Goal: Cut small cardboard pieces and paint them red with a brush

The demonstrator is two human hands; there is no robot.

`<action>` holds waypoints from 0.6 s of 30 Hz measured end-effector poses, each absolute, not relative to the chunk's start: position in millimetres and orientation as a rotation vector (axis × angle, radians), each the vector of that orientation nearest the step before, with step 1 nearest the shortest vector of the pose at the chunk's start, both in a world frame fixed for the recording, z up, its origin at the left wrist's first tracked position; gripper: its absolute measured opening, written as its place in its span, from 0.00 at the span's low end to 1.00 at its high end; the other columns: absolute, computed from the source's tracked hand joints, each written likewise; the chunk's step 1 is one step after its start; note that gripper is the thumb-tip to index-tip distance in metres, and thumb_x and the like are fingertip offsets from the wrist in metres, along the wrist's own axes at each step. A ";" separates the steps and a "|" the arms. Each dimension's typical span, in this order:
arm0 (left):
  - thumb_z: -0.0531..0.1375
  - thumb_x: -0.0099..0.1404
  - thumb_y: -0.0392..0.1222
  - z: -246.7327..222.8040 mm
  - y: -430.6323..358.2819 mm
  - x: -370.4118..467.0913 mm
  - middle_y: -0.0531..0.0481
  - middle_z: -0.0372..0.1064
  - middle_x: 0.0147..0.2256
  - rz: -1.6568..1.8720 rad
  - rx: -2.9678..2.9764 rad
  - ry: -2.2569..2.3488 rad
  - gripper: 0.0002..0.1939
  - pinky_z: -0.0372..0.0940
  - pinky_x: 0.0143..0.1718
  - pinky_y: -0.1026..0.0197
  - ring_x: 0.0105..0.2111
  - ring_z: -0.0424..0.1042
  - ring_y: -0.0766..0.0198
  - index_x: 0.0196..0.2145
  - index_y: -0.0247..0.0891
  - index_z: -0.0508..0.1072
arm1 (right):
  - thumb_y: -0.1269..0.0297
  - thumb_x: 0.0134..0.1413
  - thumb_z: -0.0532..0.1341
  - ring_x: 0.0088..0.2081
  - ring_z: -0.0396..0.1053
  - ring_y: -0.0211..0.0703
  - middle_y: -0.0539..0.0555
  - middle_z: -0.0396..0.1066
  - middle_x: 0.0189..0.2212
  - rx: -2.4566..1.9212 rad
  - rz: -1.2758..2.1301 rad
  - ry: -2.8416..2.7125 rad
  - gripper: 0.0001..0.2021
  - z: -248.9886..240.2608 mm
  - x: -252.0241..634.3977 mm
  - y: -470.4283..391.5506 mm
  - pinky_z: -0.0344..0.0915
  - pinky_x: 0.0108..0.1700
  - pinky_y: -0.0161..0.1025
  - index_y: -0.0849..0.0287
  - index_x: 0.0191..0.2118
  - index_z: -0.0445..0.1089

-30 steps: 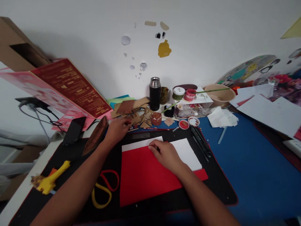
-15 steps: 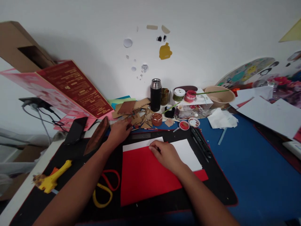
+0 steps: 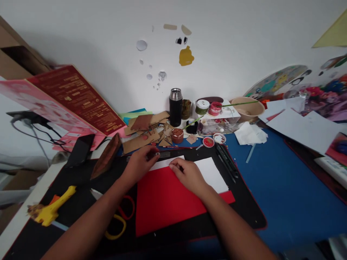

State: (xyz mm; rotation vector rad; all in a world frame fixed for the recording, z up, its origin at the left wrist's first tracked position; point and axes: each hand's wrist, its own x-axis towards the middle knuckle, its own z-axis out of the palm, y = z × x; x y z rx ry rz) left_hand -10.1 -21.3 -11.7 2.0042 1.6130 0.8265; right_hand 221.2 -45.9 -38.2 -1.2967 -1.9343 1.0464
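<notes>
A red sheet of paper (image 3: 162, 202) lies on the black mat, with white paper (image 3: 213, 173) showing at its top edge and right side. My right hand (image 3: 188, 175) rests on the red sheet near its upper edge, thumb and fingers curled together; whatever they pinch is hidden. Just above the sheet's upper left corner is my left hand (image 3: 141, 162), its fingers bent into a pinch around something too small to name. Scissors with one red and one yellow handle (image 3: 116, 227) lie partly under my left forearm.
Cardboard scraps (image 3: 143, 141), a black flask (image 3: 175, 108) and paint jars (image 3: 177, 135) line the back. Black pens (image 3: 227, 162) lie right of the paper, near a crumpled tissue (image 3: 251, 134). A yellow glue gun-like object (image 3: 51, 209) and a black phone (image 3: 80, 150) are at left.
My left hand has drawn back from the cardboard scraps toward the paper's upper left corner, its fingers now pinched. My right hand stays on the red sheet. The view has shifted slightly.
</notes>
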 end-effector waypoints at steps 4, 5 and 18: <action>0.63 0.69 0.44 -11.9 -35.0 0.9 0.49 0.79 0.37 0.808 2.089 1.517 0.07 0.71 0.39 0.59 0.35 0.77 0.59 0.42 0.41 0.78 | 0.61 0.70 0.61 0.30 0.69 0.41 0.48 0.73 0.27 -1.289 1.079 -1.862 0.08 -39.7 221.3 -44.7 0.59 0.34 0.35 0.54 0.43 0.78; 0.62 0.70 0.43 -12.7 -37.1 2.3 0.49 0.79 0.37 0.807 2.125 1.491 0.07 0.71 0.40 0.58 0.35 0.78 0.59 0.43 0.41 0.78 | 0.61 0.70 0.61 0.30 0.69 0.41 0.48 0.74 0.28 -1.287 1.088 -1.848 0.08 -40.0 221.2 -44.6 0.59 0.34 0.35 0.55 0.43 0.78; 0.55 0.78 0.39 -23.5 -51.2 10.7 0.41 0.79 0.42 0.700 2.754 1.203 0.11 0.74 0.43 0.53 0.42 0.77 0.54 0.48 0.36 0.78 | 0.62 0.68 0.63 0.29 0.65 0.40 0.46 0.68 0.26 -1.225 1.181 -1.831 0.06 -39.9 222.2 -44.4 0.56 0.32 0.35 0.56 0.43 0.77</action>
